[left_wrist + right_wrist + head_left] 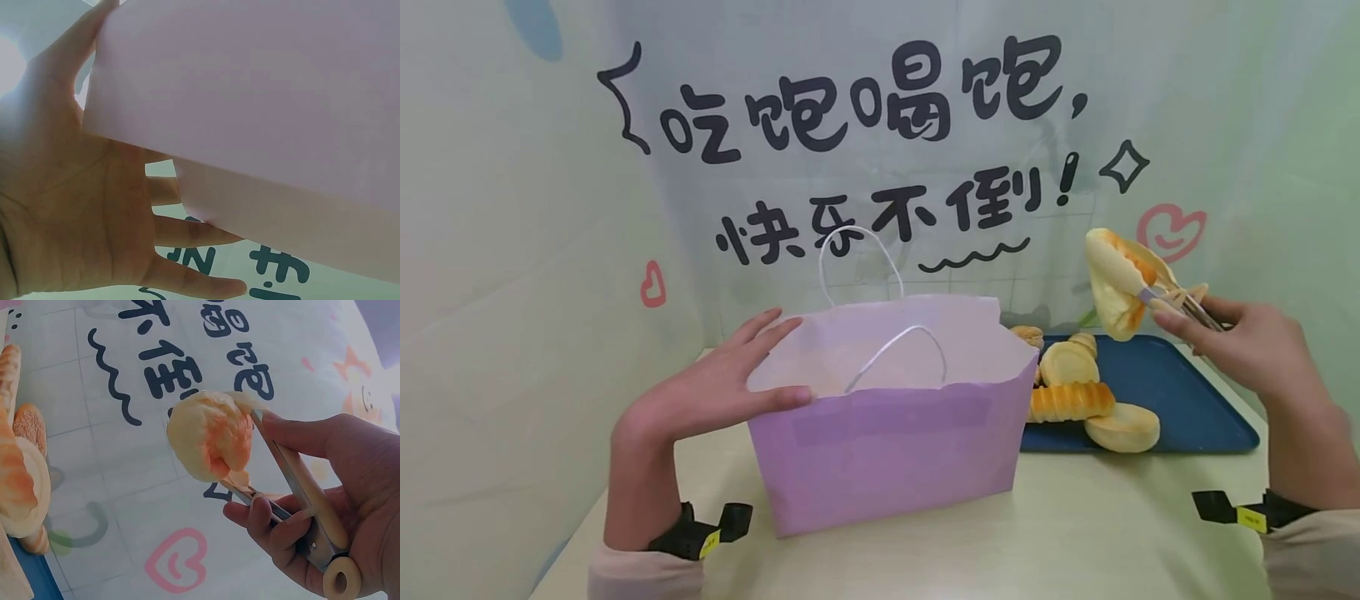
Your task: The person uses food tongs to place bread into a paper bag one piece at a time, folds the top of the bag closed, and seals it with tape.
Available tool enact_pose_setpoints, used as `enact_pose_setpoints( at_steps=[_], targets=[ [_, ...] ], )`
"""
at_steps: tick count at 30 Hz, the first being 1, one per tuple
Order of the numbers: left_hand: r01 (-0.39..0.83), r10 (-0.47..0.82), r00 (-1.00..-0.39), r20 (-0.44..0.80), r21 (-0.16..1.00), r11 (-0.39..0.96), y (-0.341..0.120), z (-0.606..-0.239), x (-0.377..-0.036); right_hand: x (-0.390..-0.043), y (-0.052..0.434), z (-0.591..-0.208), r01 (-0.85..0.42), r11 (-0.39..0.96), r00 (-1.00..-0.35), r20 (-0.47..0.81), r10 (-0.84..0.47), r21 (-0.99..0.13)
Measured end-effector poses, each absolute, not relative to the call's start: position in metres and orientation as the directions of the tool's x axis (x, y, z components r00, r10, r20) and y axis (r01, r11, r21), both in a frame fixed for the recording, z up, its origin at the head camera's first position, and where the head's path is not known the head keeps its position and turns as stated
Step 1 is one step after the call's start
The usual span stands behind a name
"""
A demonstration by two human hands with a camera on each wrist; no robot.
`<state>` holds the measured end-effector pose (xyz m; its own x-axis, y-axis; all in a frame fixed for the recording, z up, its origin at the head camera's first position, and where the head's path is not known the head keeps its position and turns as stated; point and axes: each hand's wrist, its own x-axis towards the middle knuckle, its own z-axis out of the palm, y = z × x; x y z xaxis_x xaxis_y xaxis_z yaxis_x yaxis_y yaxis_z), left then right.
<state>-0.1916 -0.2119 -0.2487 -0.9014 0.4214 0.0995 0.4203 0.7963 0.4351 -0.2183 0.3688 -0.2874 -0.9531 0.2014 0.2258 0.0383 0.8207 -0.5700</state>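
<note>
A lilac paper bag (887, 450) with white cord handles (859, 250) stands open on the table. My left hand (778, 360) rests on its left end with straight fingers along the rim and the thumb on the front edge. In the left wrist view the bag wall (262, 112) lies against my flat palm and fingers (150, 181). My right hand (1191, 321) grips metal tongs (1183, 302) that clamp a pale, orange-topped bun (1116, 287), held in the air to the right of and above the bag. The right wrist view shows the same tongs (300, 481) squeezing the bun (209, 434).
A dark blue tray (1195, 400) lies behind and to the right of the bag, with several breads (1071, 400) at its left end. A printed backdrop with black lettering (865, 108) closes the back and sides. The pale table (1075, 542) runs forward to the near edge.
</note>
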Motion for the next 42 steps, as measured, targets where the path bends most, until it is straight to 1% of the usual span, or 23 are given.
enact_pose_setpoints(
  at_steps=[6,17,27,36,38,42],
  targets=[
    [0.421,0.421,-0.901,0.102,0.436,0.795,-0.214,-0.249,-0.191,-0.214,0.356,-0.278,0.014,0.813,-0.947,0.254,0.199,-0.582],
    [0.422,0.423,-0.901,0.102,0.439,0.793,-0.215,-0.249,-0.191,-0.210,0.319,-0.273,-0.101,0.808,-0.936,0.330,0.120,-0.580],
    [0.420,0.424,-0.900,0.096,0.446,0.790,-0.212,-0.251,-0.193,-0.200,0.284,-0.261,-0.126,0.768,-0.948,0.303,0.093,-0.629],
    [0.417,0.419,-0.903,0.100,0.444,0.793,-0.213,-0.250,-0.192,-0.185,0.239,-0.247,-0.242,0.725,-0.929,0.370,0.020,-0.645],
    [0.418,0.418,-0.903,0.102,0.442,0.794,-0.213,-0.250,-0.192,-0.182,0.228,-0.246,-0.277,0.720,-0.917,0.399,0.000,-0.636],
    [0.416,0.415,-0.904,0.104,0.445,0.793,-0.214,-0.250,-0.191,-0.180,0.209,-0.248,-0.313,0.713,-0.910,0.413,-0.036,-0.628]
  ],
)
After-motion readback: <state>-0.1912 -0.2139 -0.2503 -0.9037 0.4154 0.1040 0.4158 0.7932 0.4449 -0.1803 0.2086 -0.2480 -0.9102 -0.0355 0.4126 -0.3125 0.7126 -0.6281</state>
